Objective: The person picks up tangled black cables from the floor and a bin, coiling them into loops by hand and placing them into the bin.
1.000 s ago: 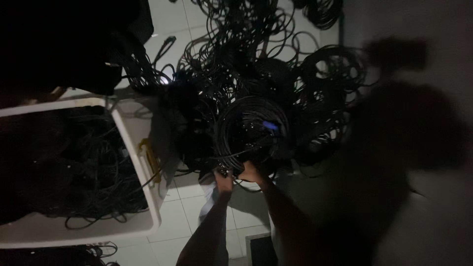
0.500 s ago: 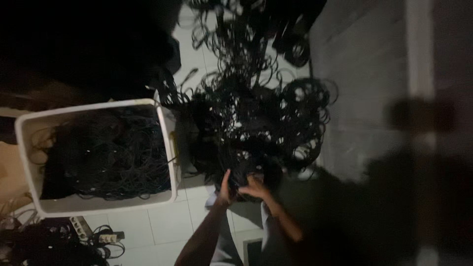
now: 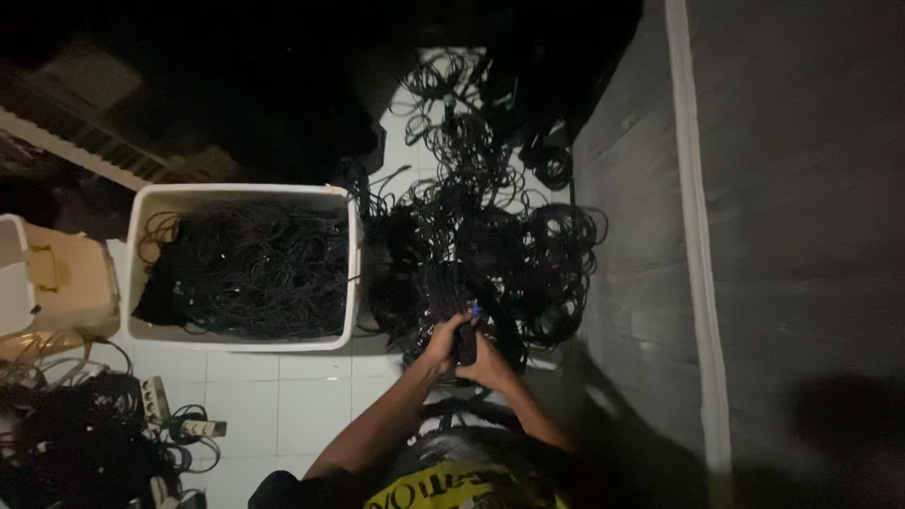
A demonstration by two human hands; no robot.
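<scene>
Scanning from the left edge of the frame, I see a cream lidded container (image 3: 57, 283) butting against a white plastic bin (image 3: 243, 193) whose rim frames a heap of black cables, and below them at lower left a dark tangle with a pale power strip (image 3: 156, 401) on white floor tiles (image 3: 283, 405); that tiled patch under the bin is the only open floor I can make out. Just right of the bin's wall, touching it, sprawls the big pile of black cables (image 3: 490, 245), running from the top centre down to the middle of the frame and stopping at the grey wall (image 3: 801, 236) on the right, which carries a pale vertical strip (image 3: 693, 236). At lower centre my left hand (image 3: 441, 341) and right hand (image 3: 490, 363) meet at the near edge of the pile, both curled closed around a dark cable bundle (image 3: 467, 344) with a small blue spot at its top; how firmly the fingers clamp I cannot tell in this dim light. Against half a second ago, the bin now sits further right and higher in the frame, the cream container has come into view, and the hands lie lower and nearer the centre, still pressed together on the bundle. A yellow printed panel on the dark shirt (image 3: 452, 485) shows at the bottom edge.
</scene>
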